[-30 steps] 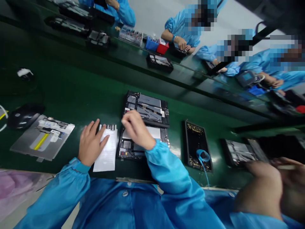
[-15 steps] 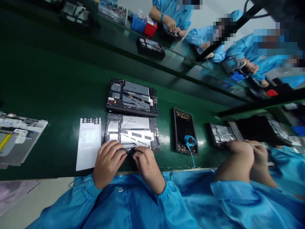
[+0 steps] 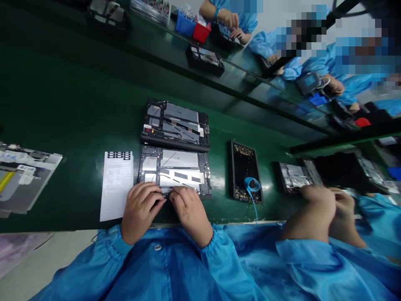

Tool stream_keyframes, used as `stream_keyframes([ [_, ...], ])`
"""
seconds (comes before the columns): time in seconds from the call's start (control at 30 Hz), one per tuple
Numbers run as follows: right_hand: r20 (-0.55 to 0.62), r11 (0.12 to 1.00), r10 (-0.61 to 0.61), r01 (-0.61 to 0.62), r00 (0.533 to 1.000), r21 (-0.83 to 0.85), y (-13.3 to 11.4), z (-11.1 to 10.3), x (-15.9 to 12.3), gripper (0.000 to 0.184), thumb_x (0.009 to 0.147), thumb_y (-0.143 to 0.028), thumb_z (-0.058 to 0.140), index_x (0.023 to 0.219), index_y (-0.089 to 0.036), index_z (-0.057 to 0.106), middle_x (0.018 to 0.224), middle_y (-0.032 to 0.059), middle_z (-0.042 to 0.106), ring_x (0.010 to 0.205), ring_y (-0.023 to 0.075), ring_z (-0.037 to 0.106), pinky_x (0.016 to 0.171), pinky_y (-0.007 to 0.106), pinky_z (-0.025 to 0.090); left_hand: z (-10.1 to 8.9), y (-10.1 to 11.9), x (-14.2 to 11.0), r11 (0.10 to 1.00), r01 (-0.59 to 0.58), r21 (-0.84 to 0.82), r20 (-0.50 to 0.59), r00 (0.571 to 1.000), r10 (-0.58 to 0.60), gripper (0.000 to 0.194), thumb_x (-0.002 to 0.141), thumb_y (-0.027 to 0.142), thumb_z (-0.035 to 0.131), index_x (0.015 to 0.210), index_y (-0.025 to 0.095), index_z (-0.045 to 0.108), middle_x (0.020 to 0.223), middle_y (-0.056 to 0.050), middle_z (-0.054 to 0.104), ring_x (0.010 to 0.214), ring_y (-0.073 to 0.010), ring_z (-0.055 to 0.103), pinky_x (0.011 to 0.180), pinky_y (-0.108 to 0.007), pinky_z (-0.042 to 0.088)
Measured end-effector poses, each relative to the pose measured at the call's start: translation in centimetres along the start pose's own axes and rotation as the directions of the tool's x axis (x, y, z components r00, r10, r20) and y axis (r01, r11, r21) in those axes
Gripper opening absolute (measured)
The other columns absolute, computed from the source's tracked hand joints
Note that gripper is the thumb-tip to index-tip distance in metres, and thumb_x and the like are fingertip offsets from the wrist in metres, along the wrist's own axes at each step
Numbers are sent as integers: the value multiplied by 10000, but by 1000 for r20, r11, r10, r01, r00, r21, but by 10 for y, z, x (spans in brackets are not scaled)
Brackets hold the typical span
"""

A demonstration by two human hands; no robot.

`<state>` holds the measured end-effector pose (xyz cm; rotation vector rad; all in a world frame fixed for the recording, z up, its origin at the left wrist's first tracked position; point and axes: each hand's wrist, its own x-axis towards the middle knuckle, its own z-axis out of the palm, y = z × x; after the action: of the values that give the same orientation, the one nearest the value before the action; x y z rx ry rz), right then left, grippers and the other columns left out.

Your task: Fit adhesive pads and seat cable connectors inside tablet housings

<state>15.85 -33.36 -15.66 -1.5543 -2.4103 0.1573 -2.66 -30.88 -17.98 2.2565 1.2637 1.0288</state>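
An opened tablet (image 3: 180, 159), with silver plates, black strips and a thin wire showing, lies in front of me. My left hand (image 3: 142, 211) is at its near edge, fingers curled and thumb close to the index finger. Beside it my right hand (image 3: 191, 213) has its fingers pinched at the same edge, near the middle. Whatever sits between the fingertips of either hand is too small or hidden to make out. Just beyond lies a second opened tablet (image 3: 181, 121) in a black holder. To the left is a white sheet (image 3: 117, 188) bearing black stickers along its top.
A black tray (image 3: 246, 167) of small gold-coloured screws, with a blue wrist strap (image 3: 252, 184) in it, lies to the right. A flat metal panel (image 3: 40, 184) is at far left. A co-worker's arm (image 3: 313, 213) works close on my right. A raised shelf (image 3: 238, 92) runs behind.
My left hand has left the sticker sheet and my right hand has come down from the far tablet; both meet at the nearer tablet's front edge. Lately the right fingers shifted slightly left.
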Motion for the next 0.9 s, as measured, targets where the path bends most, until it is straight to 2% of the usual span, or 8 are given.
stream_keyframes([
  [0.17, 14, 1000, -27, 27, 1000, -11, -1, -3, 2, 246, 1042, -166, 417, 1116, -177, 651, 1145, 117, 681, 1014, 248, 579, 875, 385, 470, -1, -1, 0, 1000, -4, 3, 7, 1000, 4, 70, 959, 216, 630, 901, 225, 669, 1023, -29, 725, 1128, -219, 639, 1054, -438, 448],
  [0.37, 11, 994, -92, 93, 996, -60, -2, -6, 5, 313, 1037, -137, 360, 1137, -133, 657, 1125, 139, 683, 969, 258, 570, 840, 401, 479, 0, 0, 0, 999, -20, 28, 16, 1000, 20, 82, 955, 202, 629, 978, 238, 699, 1022, -32, 711, 1113, -229, 628, 1035, -444, 451],
  [0.57, 13, 994, -100, 101, 995, -46, -2, -6, 4, 293, 1029, -136, 391, 1154, -137, 657, 1145, 149, 687, 996, 267, 591, 859, 416, 510, 1, 0, 3, 1000, -3, 27, 28, 1000, 2, 105, 964, 221, 615, 922, 251, 706, 1006, -28, 700, 1097, -225, 620, 1018, -435, 446],
  [0.67, -51, 995, -60, 64, 997, 80, 3, -1, -1, 221, 1024, -151, 463, 1137, -158, 652, 1121, 131, 694, 988, 247, 621, 858, 400, 546, 1, 1, 4, 1000, 0, 24, 35, 999, -1, 112, 960, 218, 618, 912, 252, 713, 1003, -31, 700, 1095, -227, 618, 1010, -433, 449],
  [0.8, -176, 945, 72, -11, 982, 326, 7, 4, -10, 173, 1003, -148, 541, 1131, -203, 644, 1126, 103, 687, 1069, 207, 653, 915, 367, 583, 1, 2, 4, 999, 10, 36, 39, 999, -11, 127, 951, 203, 621, 916, 262, 728, 1000, -32, 706, 1095, -229, 622, 1030, -444, 442],
  [0.9, -221, 919, 145, -48, 964, 391, 6, 7, -15, 189, 985, -132, 570, 1134, -216, 652, 1134, 106, 679, 1097, 205, 661, 933, 377, 595, 1, 4, 5, 998, 12, 65, 36, 999, -14, 129, 946, 192, 622, 906, 263, 722, 997, -28, 708, 1095, -233, 626, 1059, -468, 415],
])
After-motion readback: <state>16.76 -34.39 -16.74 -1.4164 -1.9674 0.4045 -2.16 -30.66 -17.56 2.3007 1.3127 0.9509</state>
